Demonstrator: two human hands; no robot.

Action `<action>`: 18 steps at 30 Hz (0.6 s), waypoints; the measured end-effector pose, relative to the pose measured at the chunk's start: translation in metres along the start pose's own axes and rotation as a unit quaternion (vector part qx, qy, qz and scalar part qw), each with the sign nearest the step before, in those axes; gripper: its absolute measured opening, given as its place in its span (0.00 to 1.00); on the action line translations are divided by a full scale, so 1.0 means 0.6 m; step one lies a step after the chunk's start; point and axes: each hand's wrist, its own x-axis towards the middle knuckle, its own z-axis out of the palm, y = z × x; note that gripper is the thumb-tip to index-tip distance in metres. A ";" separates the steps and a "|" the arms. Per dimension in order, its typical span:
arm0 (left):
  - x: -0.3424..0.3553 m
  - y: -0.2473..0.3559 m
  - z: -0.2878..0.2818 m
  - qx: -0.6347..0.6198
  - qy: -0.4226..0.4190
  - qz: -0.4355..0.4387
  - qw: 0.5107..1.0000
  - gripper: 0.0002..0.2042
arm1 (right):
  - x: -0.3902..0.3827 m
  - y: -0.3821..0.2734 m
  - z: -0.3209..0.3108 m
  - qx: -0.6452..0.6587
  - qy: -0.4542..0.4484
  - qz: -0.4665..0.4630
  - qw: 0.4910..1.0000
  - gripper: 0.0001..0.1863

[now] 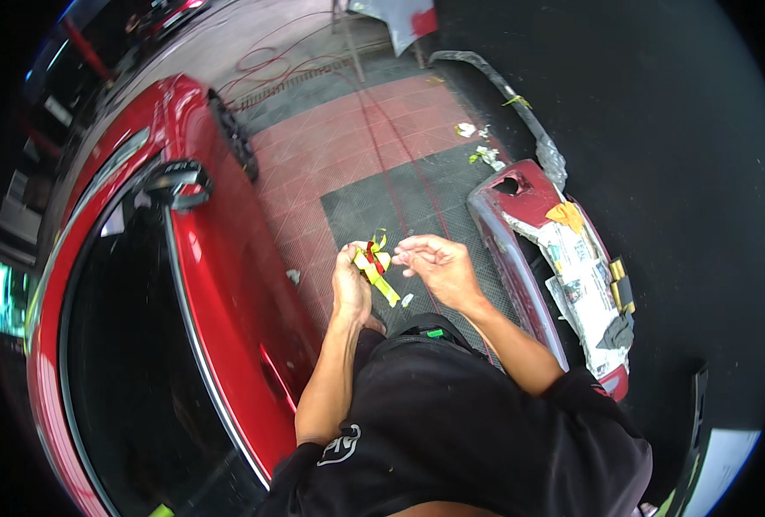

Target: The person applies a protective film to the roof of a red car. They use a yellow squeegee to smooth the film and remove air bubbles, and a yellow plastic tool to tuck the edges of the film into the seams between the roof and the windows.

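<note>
My left hand is closed around a crumpled bunch of yellow-green tape strips with red bits among them. One strip hangs down from the bunch toward my waist. Just to the right, my right hand is held at the same height, its fingers bent in toward the thumb. Whether something small sits between those fingertips I cannot make out. Both hands are in front of my body, above the floor tiles.
A red car with a dark mirror stands close on my left. To my right lies a red bumper, partly covered by newspaper and an orange cloth. Scraps of paper and red hoses are on the floor ahead.
</note>
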 end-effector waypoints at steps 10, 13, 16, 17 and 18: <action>0.201 0.122 0.014 -0.054 -0.066 0.014 0.996 0.36 | 0.202 -0.052 0.122 -0.485 0.045 -0.309 0.817 0.20; 0.274 0.144 0.049 -0.222 -0.175 -0.136 0.949 0.39 | 0.269 -0.054 0.133 -0.536 0.079 -0.368 0.755 0.19; 0.284 0.181 0.099 -0.192 -0.261 -0.192 0.926 0.54 | 0.350 -0.052 0.084 -0.529 0.120 -0.382 0.748 0.13; 0.296 0.183 0.113 -0.190 -0.278 -0.213 0.917 0.58 | 0.384 -0.045 0.052 -0.511 0.126 -0.367 0.767 0.12; 0.321 0.164 0.099 -0.116 -0.363 -0.231 0.895 0.61 | 0.413 -0.055 0.029 -0.473 0.158 -0.351 0.793 0.08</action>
